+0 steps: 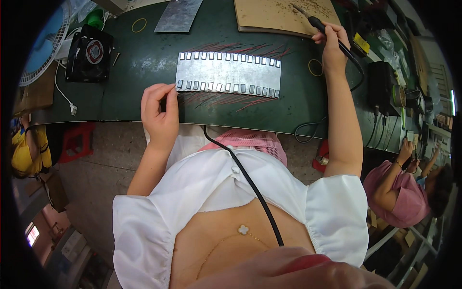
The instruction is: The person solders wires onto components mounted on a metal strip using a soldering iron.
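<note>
A silvery metal plate lies on the green bench mat, with rows of small dark rectangular parts along its far and near edges. Thin red and black wires fan out beyond both edges. My left hand is closed at the plate's near left corner, thumb and finger pinched on its edge beside the first small part. In my right hand is a soldering iron with a black handle and cord. Its tip points up and left over a brown board strewn with dark specks.
A black square fan stands at the left, near a larger blue-bladed fan. A grey metal sheet lies at the back. At right are a black box with cables and a solder reel. A co-worker sits at far right.
</note>
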{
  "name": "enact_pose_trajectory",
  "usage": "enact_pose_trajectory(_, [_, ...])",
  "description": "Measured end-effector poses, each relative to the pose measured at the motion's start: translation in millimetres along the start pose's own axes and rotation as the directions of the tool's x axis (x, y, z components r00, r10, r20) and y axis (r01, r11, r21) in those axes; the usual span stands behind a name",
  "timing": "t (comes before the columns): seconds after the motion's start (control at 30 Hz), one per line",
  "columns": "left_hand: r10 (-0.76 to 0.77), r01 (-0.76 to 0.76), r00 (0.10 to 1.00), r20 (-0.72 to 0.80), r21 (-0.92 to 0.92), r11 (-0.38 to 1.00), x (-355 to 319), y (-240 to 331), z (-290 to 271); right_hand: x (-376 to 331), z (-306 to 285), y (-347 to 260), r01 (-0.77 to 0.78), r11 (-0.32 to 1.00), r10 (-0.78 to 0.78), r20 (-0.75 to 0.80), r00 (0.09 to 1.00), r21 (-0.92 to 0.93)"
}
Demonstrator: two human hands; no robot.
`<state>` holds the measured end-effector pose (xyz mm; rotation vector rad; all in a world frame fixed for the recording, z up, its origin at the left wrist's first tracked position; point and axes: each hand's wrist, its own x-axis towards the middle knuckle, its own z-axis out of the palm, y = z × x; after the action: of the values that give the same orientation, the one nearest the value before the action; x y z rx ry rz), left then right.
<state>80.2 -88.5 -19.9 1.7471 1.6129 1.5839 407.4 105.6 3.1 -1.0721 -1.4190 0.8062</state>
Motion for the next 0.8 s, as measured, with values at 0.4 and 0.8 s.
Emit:
enact_pose_trajectory(0.4, [-0.075,0.075,0.997,-0.004,0.048,0.996,3.7,5.0,2.8,-2.0,6.4,-6.4,-0.012,0.991,0.018,0.045,0.999,-0.134])
enact_pose_trajectory(0.8, [-0.209,0.200,0.976,-0.057,-0.138,0.970,7.1,5.0,2.0,0.7,5.8,2.5,0.030,0.990,-0.023,0.057,0.998,-0.136])
